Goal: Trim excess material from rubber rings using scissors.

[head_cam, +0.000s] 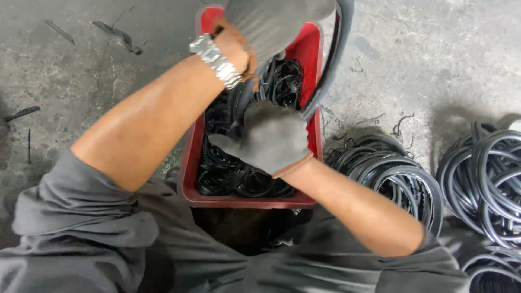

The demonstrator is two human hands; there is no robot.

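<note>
Both my hands wear grey gloves with tan cuffs. My left hand [271, 24], with a metal watch [215, 61] on the wrist, is raised over the far end of a red plastic crate [191, 163] and grips a black rubber ring [331, 59] that arcs down the crate's right side. My right hand [268, 140] is lower, over the crate's middle, closed on the same ring's near part. The crate holds several black rubber rings [228, 176] in a tangled heap.
Piles of black rubber rings [401, 179] lie on the concrete floor to the right, with a larger pile [488, 179] at the far right edge. Scraps of black rubber [116, 35] are scattered on the floor at upper left. My grey-clad knees frame the crate's near end.
</note>
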